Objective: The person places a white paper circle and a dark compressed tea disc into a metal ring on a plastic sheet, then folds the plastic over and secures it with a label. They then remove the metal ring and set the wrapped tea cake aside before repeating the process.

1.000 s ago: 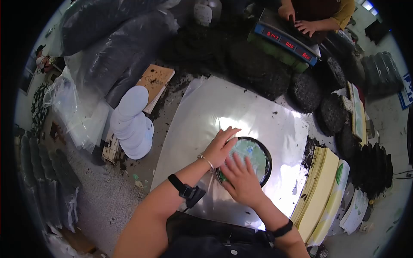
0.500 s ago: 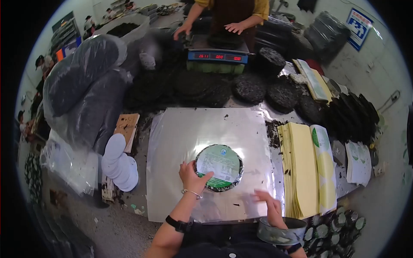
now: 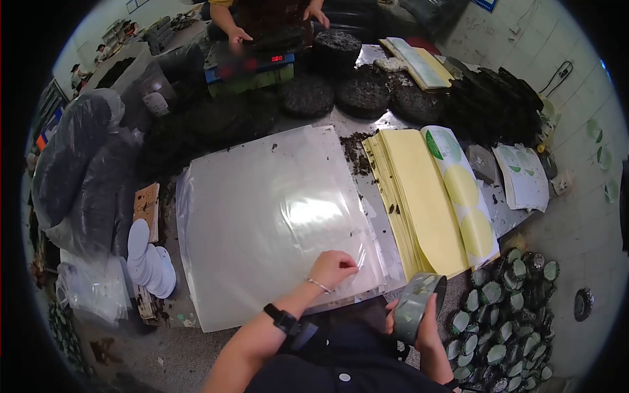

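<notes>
My right hand is wrapped round a wide roll of tape at the table's front edge, to the right of my lap. My left hand is closed in a pinch over the lower right part of the clear plastic sheets. Whether a bit of tape or the sheet's edge is between its fingertips cannot be made out. The sheets lie flat on the metal table. Just right of them is a stack of yellow paper, near the tape roll.
Printed label sheets lie on the yellow stack. Dark pressed discs line the back, beside a scale where another person works. White paper circles lie left. Several wrapped rounds are piled low right; a dark round appears farther right.
The green-labelled round package has left the sheets. The tape roll, earlier around my right wrist, is now in my right hand. My left hand has closed, and the view has turned right.
</notes>
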Demonstrator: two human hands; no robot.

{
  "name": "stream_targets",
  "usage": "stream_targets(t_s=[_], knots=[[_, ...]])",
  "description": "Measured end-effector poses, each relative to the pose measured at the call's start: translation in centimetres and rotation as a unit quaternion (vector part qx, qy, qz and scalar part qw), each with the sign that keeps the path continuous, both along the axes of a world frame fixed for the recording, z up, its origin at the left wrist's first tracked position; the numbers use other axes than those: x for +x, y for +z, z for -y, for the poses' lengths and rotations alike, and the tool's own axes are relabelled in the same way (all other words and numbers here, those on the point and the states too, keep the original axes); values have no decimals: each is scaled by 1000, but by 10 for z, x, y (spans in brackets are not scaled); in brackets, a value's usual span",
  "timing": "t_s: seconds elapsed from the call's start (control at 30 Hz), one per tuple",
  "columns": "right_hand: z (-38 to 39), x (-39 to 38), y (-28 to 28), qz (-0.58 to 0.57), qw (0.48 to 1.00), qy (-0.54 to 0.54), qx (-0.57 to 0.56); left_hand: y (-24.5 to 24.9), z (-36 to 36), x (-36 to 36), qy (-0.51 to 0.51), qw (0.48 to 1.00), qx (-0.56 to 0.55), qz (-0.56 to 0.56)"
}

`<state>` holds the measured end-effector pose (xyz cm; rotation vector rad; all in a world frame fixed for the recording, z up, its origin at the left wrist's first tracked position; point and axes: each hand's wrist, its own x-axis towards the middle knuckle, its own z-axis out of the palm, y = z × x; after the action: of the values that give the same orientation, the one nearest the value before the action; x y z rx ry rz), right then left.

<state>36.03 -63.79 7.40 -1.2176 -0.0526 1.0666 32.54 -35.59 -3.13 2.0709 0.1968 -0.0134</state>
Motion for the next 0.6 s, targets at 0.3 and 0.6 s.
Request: stream_targets(t_s=[0.3, 0.6], knots=[[-95, 76, 60, 73, 989, -104, 69, 18, -12, -20, 182, 971, -152, 32], [-257, 14, 2, 578, 516, 598, -204, 165, -203, -55, 299, 800, -512, 88]])
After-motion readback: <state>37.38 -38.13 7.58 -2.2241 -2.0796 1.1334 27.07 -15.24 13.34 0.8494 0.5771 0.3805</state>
